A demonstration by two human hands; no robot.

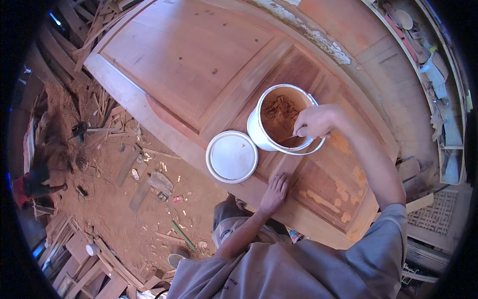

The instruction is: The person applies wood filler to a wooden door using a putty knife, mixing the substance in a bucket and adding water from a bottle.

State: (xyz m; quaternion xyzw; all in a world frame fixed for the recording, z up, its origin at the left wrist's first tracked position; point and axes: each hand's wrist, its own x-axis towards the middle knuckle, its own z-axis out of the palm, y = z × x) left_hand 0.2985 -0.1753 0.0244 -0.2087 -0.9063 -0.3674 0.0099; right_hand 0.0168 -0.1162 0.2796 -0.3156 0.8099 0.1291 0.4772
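A white bucket (pixel 256 130) with a brown, clumpy paste (pixel 280 115) inside stands on a panelled wooden door (pixel 234 107). My right hand (pixel 317 121) reaches over the bucket's right rim, its fingers closed on a thin metal tool (pixel 291 137). Most of that tool is hidden by the hand, and its tip points down into the bucket. My left hand (pixel 274 194) lies flat on the door's near edge with nothing in it. A round white lid (pixel 232 157) rests beside the bucket, to its left. Orange-brown patches of filler (pixel 342 191) mark the door's right panel.
Another wooden panel (pixel 366 37) lies beyond the door. On the far right, a shelf (pixel 442 94) holds assorted tools and scraps. Wood offcuts (pixel 89 259) and shavings litter the floor at left, along with a green stick (pixel 182 234). A person in red (pixel 22 192) is at the far left.
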